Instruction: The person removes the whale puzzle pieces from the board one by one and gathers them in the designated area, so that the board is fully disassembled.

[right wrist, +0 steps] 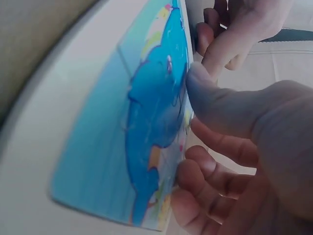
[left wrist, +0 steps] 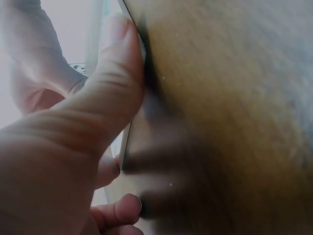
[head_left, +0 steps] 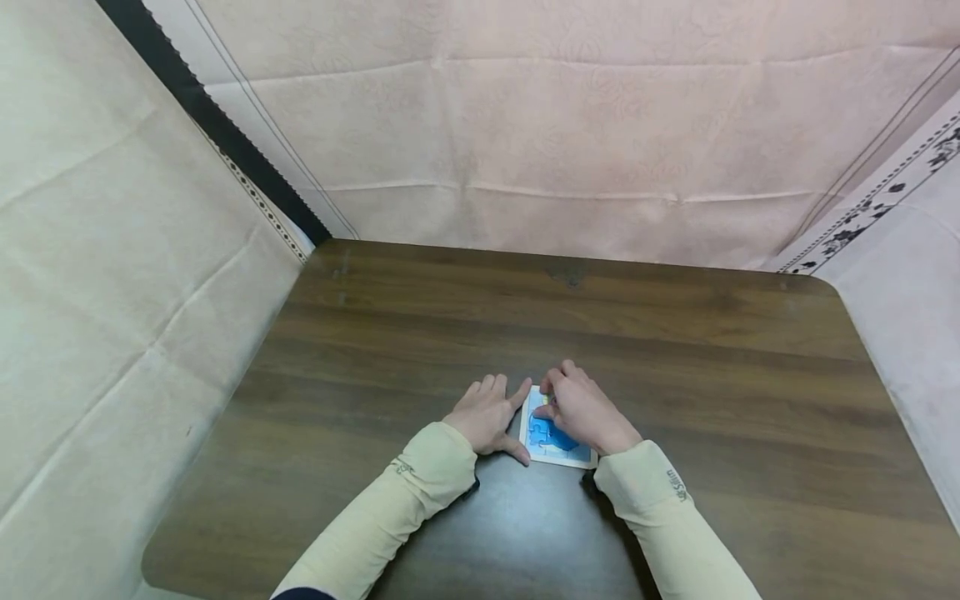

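Note:
A small jigsaw puzzle (head_left: 537,435) with a blue sea animal, perhaps a dolphin, lies on the brown table in a white-edged tray (right wrist: 49,117). My left hand (head_left: 486,417) rests beside it, fingers spread; its thumb (left wrist: 120,63) lies along the tray's near left edge, and its index finger reaches the far left corner. Over the puzzle's right part bends my right hand (head_left: 585,408). The right thumb (right wrist: 208,95) presses on the blue picture, with the other fingers bent apart from it on the puzzle. No piece shows between them. My right hand covers the upper right of the picture.
The wood-grain table (head_left: 375,333) stretches out on all sides of the puzzle. Behind its far edge hangs a pale cloth (head_left: 562,125), with further cloths at left and right. Both forearms, in pale yellow sleeves (head_left: 405,492), lie over the near part of the table.

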Motion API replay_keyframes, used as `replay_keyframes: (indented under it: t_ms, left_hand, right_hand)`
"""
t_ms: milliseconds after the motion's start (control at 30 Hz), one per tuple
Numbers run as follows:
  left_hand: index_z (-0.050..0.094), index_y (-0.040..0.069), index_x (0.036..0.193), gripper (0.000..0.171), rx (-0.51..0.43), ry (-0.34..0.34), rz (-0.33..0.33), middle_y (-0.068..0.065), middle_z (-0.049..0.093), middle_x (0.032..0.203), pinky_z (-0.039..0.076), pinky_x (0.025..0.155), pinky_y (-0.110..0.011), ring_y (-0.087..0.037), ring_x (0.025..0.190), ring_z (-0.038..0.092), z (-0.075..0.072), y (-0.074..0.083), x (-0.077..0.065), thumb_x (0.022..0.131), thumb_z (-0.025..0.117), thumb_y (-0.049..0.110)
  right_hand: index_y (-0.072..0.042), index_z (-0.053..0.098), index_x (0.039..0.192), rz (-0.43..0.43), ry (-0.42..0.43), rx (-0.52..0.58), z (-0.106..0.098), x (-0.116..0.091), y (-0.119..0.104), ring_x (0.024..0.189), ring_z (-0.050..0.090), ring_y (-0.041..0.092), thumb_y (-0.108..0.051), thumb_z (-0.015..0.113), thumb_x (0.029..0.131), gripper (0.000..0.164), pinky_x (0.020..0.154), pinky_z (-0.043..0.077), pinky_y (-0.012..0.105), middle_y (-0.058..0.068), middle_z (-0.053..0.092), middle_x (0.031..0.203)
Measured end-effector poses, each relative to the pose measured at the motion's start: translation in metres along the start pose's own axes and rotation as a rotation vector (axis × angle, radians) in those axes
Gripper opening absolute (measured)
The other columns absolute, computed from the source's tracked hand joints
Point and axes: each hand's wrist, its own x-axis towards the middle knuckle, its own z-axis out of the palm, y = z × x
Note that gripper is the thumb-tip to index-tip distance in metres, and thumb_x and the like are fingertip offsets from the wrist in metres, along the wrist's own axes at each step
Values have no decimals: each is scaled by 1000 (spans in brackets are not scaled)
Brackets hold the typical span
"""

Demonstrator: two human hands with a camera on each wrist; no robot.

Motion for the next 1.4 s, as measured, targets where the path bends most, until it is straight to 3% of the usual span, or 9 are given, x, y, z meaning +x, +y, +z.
replay_keyframes:
  t_ms: [467, 767, 1100, 1400]
  left_hand:
    - [23, 19, 156, 115, 2, -9, -13, -5, 43, 99, 32, 74, -28, -19, 88, 36, -1, 0, 0, 66, 61, 81]
    - [22, 18, 156, 115, 2, -20, -15, -5, 42, 99, 32, 73, -27, -19, 87, 35, -2, 0, 1, 67, 61, 81]
    - [22, 19, 156, 115, -8, -20, -9, -4, 41, 98, 32, 75, -28, -19, 88, 35, 0, 1, 3, 67, 62, 80]
    - [21, 19, 156, 115, -34, -27, -22, -5, 40, 100, 32, 77, -29, -20, 90, 35, -1, 1, 1, 67, 63, 79]
  right_hand:
    - [-7, 64, 107, 14, 16, 8, 3, 1, 0, 92, 47, 26, -26, 74, 88, 30, 87, 44, 44, 6, 52, 100]
    - [-8, 65, 107, 19, 27, -52, 5, 3, -2, 93, 49, 26, -26, 74, 88, 28, 84, 44, 51, 6, 53, 101]
    - [-10, 60, 106, 68, -61, -1, 0, 8, -3, 92, 47, 27, -23, 73, 88, 26, 85, 42, 49, 7, 51, 102]
    - [-11, 59, 104, 87, -64, 3, 0, 10, -6, 92, 47, 28, -22, 74, 88, 24, 87, 41, 53, 7, 52, 102]
